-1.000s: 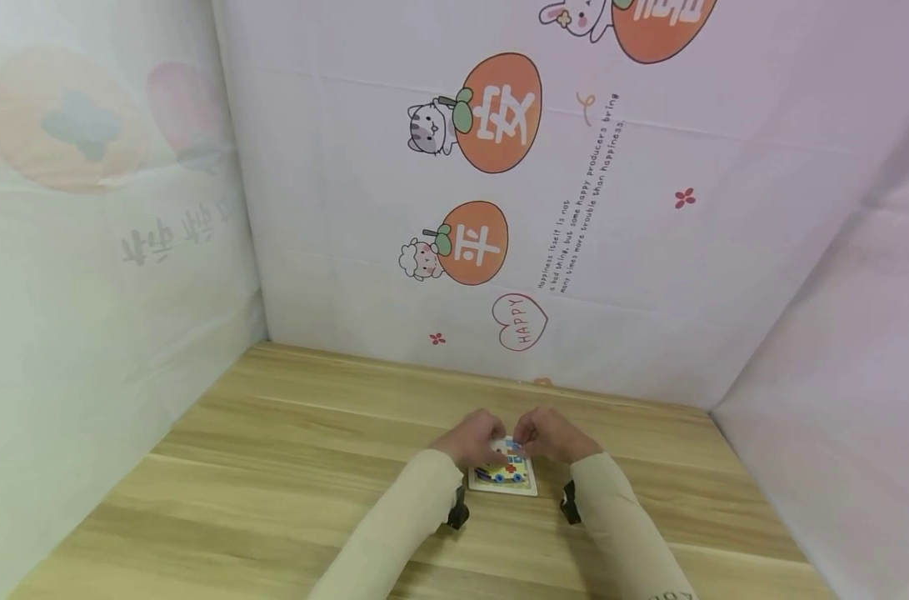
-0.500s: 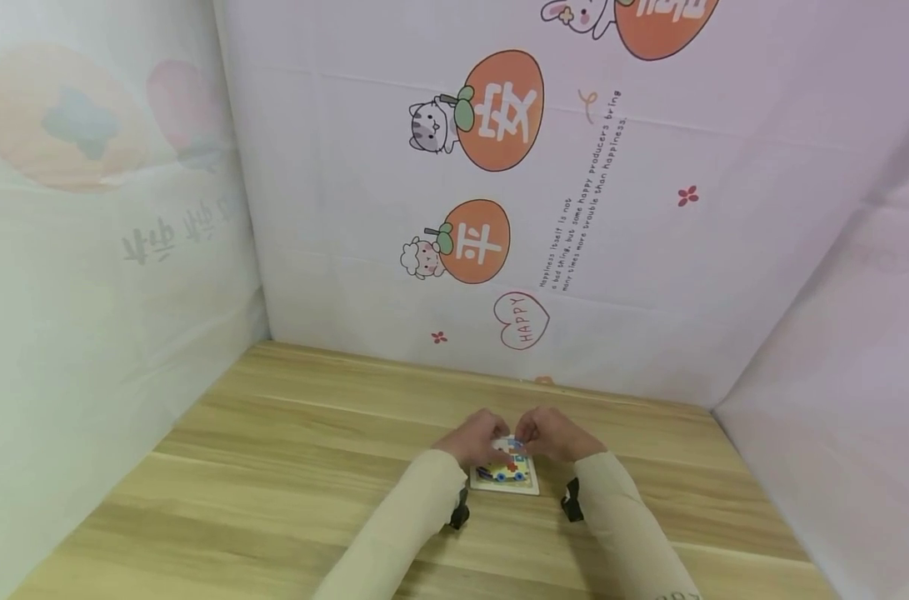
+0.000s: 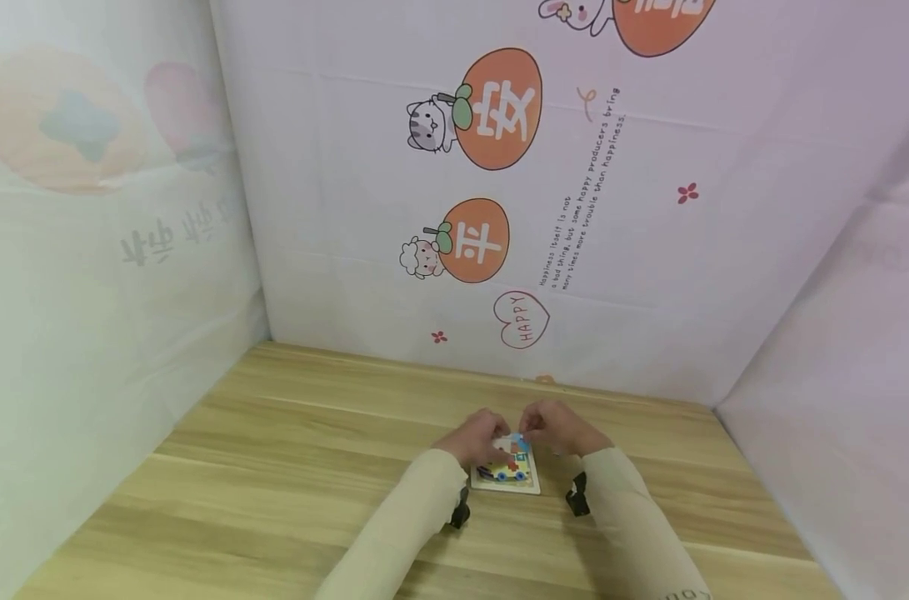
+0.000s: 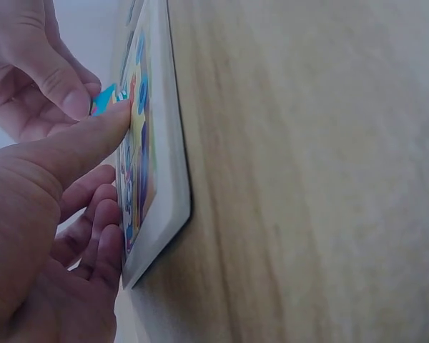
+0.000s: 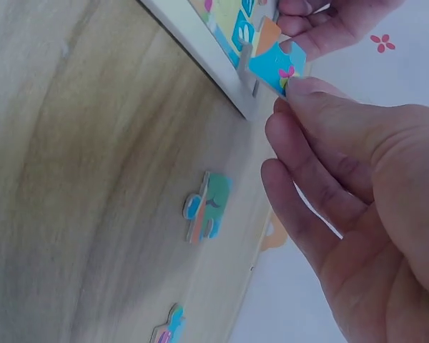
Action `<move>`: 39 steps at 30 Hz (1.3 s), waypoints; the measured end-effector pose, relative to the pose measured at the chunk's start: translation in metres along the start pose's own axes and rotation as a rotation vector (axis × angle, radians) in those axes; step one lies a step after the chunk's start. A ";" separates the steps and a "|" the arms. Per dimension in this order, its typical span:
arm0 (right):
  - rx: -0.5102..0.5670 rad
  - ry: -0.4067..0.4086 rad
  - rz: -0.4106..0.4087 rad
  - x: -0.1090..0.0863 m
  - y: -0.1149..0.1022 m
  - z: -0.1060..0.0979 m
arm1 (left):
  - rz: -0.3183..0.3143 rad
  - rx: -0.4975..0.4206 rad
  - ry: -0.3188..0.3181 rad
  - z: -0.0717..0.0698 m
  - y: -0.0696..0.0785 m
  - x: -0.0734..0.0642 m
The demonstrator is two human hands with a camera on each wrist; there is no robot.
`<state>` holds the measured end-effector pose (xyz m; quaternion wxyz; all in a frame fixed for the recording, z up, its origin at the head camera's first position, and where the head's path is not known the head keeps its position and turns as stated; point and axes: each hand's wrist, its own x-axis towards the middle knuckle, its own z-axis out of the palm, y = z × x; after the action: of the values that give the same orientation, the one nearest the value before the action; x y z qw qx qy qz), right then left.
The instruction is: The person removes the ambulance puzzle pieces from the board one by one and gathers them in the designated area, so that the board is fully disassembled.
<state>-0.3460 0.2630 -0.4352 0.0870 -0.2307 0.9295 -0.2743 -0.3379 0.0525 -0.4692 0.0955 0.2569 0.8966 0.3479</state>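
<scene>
A small jigsaw board with a pale frame [image 3: 505,489] and a colourful vehicle picture lies on the table. My left hand [image 3: 481,438] is at its left side, the thumb [image 4: 93,136] on the picture and the curled fingers along the edge. Between thumb and forefinger my right hand [image 3: 561,427] pinches a blue puzzle piece [image 5: 277,66] with a pink flower. That piece is tilted over the board's far right corner. Near my left fingertips in the right wrist view is an orange piece [image 5: 269,34]; whether it is seated I cannot tell.
Right of the board, a green and blue puzzle piece [image 5: 213,201] lies loose on the wooden table [image 3: 312,467]. Another loose piece [image 5: 169,327] shows at the right wrist view's lower edge. White printed cloth walls [image 3: 349,250] stand behind and on both sides.
My right hand has shifted slightly right and away from the left one, and more of the blue piece shows in its fingers. The left hand stays about where it was on the board.
</scene>
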 end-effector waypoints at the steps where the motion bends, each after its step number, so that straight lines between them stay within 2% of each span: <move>1: -0.007 -0.003 -0.006 0.000 0.000 -0.001 | 0.005 0.005 0.002 0.000 -0.001 0.001; 8: -0.033 -0.023 -0.053 -0.004 -0.004 -0.008 | 0.004 0.021 0.001 0.001 -0.003 0.004; 16: -0.018 -0.034 -0.030 -0.012 -0.003 -0.017 | -0.012 0.001 0.000 0.000 0.000 0.000; 24: -0.058 0.025 -0.021 -0.029 0.021 -0.030 | -0.025 -0.011 0.005 -0.002 0.003 -0.004; 31: -0.091 0.071 -0.007 -0.059 0.043 -0.050 | -0.035 -0.006 0.003 0.001 0.001 -0.002; 39: -0.102 0.085 0.067 -0.093 0.075 -0.075 | -0.038 -0.009 0.003 0.001 0.000 -0.001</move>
<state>-0.3143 0.3984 -0.4109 0.0449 -0.1920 0.9523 -0.2330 -0.3366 0.0518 -0.4698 0.1019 0.2385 0.8999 0.3507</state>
